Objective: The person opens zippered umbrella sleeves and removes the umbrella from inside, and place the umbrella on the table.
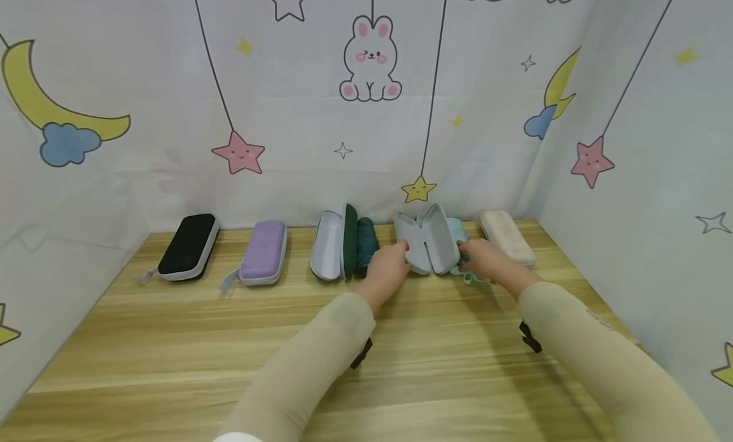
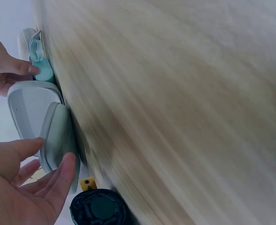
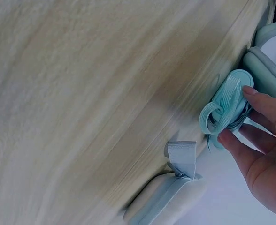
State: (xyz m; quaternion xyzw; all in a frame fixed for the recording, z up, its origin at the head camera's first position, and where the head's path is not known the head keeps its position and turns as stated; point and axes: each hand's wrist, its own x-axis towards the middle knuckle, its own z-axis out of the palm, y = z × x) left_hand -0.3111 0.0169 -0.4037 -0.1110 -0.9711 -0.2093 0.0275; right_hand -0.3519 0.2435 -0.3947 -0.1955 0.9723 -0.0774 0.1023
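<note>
An open light case (image 1: 413, 241) with a pale grey inside stands at the back of the table. My left hand (image 1: 387, 271) is at its left half; in the left wrist view the thumb and fingers of that hand (image 2: 30, 180) pinch the pale green shell (image 2: 60, 136). On the case's right lies a light teal folded umbrella (image 1: 456, 229) with a looped strap. My right hand (image 1: 494, 262) holds its end; in the right wrist view the thumb and fingers of that hand (image 3: 262, 136) grip the teal handle (image 3: 225, 103).
Left of my left hand lie a dark green rolled umbrella (image 1: 366, 243) and an open dark green case (image 1: 349, 241). Farther left are a purple case (image 1: 263, 252) and a black case (image 1: 188, 246). A cream case (image 1: 506, 237) lies at the back right, before the patterned curtain.
</note>
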